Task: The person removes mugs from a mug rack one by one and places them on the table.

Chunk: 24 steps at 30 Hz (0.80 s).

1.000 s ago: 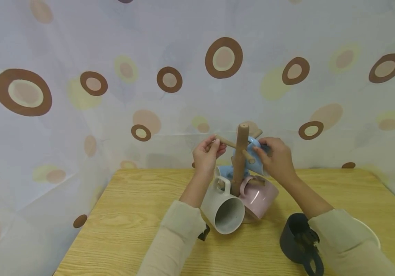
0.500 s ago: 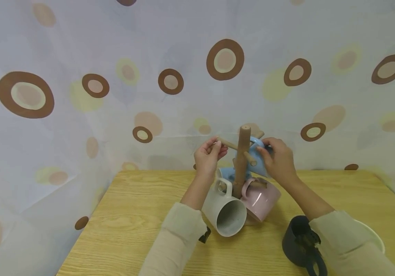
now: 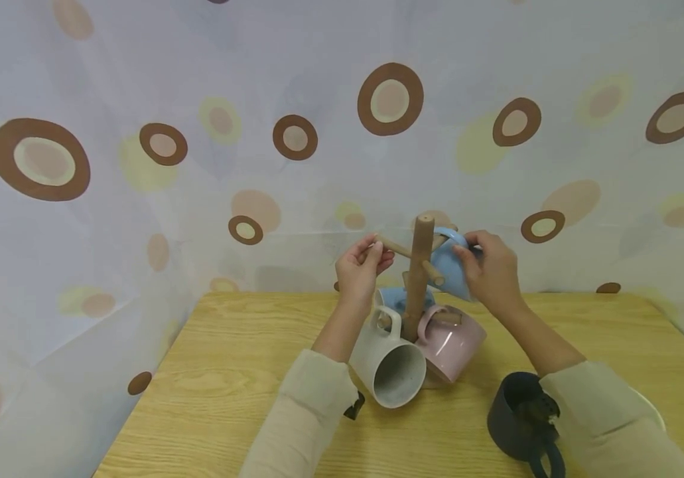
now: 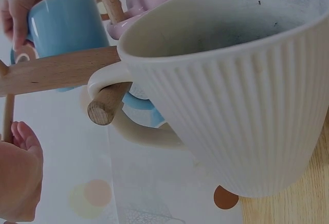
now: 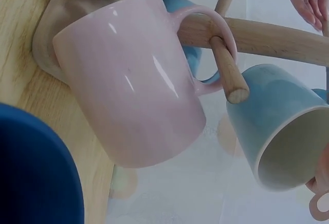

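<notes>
A wooden mug tree stands on the table, and my left hand pinches the end of its upper left peg. My right hand grips a light blue mug behind and right of the post. The mug's handle loops up beside the back right peg. In the right wrist view, this blue mug is tilted, its mouth facing outward. Lower on the tree hang a white ribbed mug, a pink mug and a second blue mug, mostly hidden.
A dark mug stands on the wooden table beneath my right forearm. Beside it, a pale round rim shows past the right sleeve. A patterned sheet hangs behind the table.
My right hand has shifted a little to the right with the blue mug, and the mug's handle now sits farther from the post. My left hand stays on the peg.
</notes>
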{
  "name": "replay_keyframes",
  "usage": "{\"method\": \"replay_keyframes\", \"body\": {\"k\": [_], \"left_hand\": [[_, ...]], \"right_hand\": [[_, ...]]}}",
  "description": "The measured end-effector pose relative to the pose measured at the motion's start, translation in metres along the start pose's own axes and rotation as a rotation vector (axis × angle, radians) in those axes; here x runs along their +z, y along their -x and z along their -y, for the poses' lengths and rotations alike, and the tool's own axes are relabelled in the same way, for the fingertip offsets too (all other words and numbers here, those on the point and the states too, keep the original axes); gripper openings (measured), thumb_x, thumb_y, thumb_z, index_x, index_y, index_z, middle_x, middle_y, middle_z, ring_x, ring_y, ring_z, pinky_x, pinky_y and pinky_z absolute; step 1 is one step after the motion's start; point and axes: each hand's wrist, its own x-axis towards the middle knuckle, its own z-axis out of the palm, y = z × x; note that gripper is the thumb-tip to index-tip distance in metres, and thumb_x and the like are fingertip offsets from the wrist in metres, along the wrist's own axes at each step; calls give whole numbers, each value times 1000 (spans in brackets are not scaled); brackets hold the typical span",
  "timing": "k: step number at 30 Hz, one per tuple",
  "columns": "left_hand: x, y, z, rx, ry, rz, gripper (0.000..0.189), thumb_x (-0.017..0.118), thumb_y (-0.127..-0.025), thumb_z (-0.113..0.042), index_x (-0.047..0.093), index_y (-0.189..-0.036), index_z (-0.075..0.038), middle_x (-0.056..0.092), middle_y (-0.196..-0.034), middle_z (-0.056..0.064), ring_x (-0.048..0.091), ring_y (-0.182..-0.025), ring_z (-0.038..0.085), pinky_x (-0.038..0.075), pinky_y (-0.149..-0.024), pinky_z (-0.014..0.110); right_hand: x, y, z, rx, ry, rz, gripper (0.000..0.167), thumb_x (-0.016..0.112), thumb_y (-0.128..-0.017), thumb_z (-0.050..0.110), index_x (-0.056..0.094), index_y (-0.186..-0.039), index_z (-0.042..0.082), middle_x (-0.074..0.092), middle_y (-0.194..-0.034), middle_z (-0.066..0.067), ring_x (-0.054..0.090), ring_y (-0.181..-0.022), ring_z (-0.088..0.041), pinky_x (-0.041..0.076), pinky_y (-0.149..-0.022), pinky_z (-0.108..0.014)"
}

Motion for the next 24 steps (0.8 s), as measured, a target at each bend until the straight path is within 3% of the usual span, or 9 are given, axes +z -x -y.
{"method": "replay_keyframes", "body": {"k": [7,11,15,17,22,24], "left_hand": [[-2,0,1,0,-3,-6,28,53,-91,2,55,-117,11,61,-75,0,62,-62,4,57,-71,23],[-3,0,-1,-3,-4,-14,28,53,-91,2,55,-117,11,61,-76,1,62,-63,4,57,-72,24],[-4,1,-2,-7,-7,-17,28,53,-91,1,55,-117,10,61,-77,1,62,-63,4,57,-72,24],[-4,0,-3,-10,-9,-17,28,53,-91,1,55,-118,10,61,-76,1,62,-63,4,56,-72,23],[-3,1,-3,-22,-5,-14,27,54,-90,2,56,-116,11,60,-74,0,61,-63,4,56,-72,23],[-2,1,-3,-24,-5,-11,27,54,-90,2,56,-116,11,60,-74,0,62,-63,4,56,-72,23]], "right_hand": [[-8,-4,2,80,21,6,12,65,-81,-1,58,-86,-11,63,-80,-27,55,-67,-31,40,-61,-26],[-13,-7,2,111,24,3,13,66,-81,-1,59,-86,-10,64,-81,-27,48,-65,-6,32,-58,-9],[-17,-9,3,124,6,5,13,66,-82,0,59,-86,-10,65,-83,-27,38,-64,12,29,-55,-3],[-19,-11,4,128,10,14,13,65,-83,1,59,-86,-10,65,-84,-27,41,-63,8,29,-55,-3],[-22,-12,5,180,38,22,14,63,-85,4,58,-88,-9,66,-87,-27,57,-72,-24,31,-61,-6],[-25,-12,3,202,45,19,15,62,-85,5,58,-88,-9,66,-88,-27,58,-74,-24,31,-62,-6]]}}
